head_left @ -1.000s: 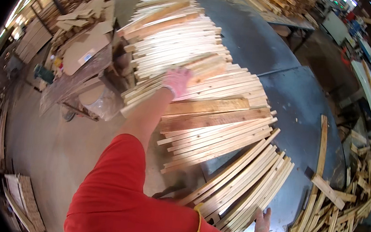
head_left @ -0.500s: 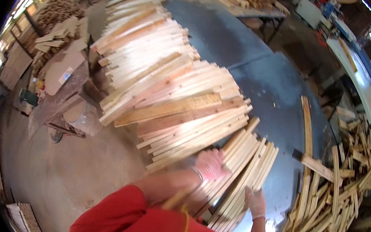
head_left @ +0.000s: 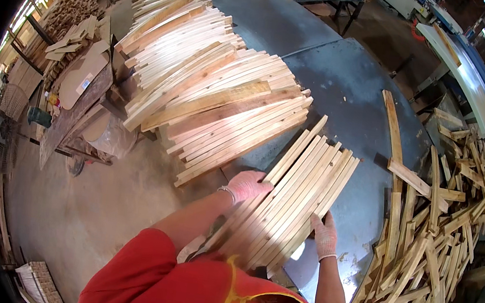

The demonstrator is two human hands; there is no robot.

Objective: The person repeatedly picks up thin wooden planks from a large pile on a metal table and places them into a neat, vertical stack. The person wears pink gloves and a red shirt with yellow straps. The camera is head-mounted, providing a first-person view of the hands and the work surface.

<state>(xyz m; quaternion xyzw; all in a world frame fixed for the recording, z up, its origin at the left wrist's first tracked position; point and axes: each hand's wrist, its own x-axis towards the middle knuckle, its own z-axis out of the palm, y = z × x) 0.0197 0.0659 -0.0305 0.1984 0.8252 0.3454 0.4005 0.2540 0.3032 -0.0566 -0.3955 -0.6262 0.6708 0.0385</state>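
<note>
A row of pale wooden strips [head_left: 298, 188] lies side by side in front of me on the dark metal tabletop, their near ends close to my body. My left hand [head_left: 248, 187], in a light knitted glove, grips the left edge of this row, fingertips on the outermost strip. On the opposite edge my right hand [head_left: 324, 236], gloved too, presses with its thumb and fingers, some of them hidden by the wood. Beyond a narrow gap to the left spreads a long run of similar strips [head_left: 238, 133], with several wider boards [head_left: 212, 102] lying across them.
To the right rises a jumbled heap of wooden offcuts [head_left: 421, 276], some reaching onto the metal tabletop [head_left: 349, 74]. At the left stand a cluttered stand with a flat panel [head_left: 81, 80] and a fan [head_left: 8, 123]. A pale machine table [head_left: 458, 75] stands far right.
The gap between the two groups of strips in front of me has closed into one row. My left hand has moved left to the row's outer edge, and the right hand slightly left and forward.
</note>
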